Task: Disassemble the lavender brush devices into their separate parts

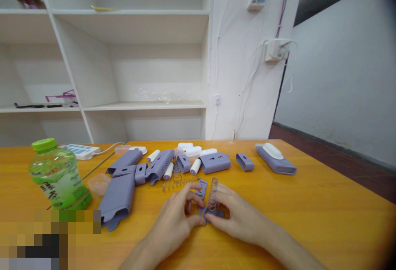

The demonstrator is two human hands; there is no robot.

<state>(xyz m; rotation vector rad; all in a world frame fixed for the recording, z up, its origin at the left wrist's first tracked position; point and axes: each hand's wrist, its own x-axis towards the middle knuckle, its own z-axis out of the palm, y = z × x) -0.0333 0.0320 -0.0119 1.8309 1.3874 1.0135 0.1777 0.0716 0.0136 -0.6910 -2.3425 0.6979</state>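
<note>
Low over the table's front, my left hand (177, 208) pinches the left end of a flat purple-grey plastic plate (203, 212) between thumb and fingers. A metal coil spring (213, 191) stands upright on that plate. My right hand (238, 210) closes around the plate's right end, its thumb in front and its fingers beside the spring's base. Just behind my left fingertips lies a second flat purple-grey plate (201, 189) with cutouts. Farther back, several loose springs (177, 184) lie on the table. My fingers partly cover the held plate.
Purple-grey perforated housings (117, 191), small sleeves (245, 162) and white cylinders (168, 171) are scattered behind my hands. White oval parts (193, 151) lie at the back. A housing with a white cap (275, 158) is at right. A green-capped bottle (58, 175) and power strip (82, 151) are left.
</note>
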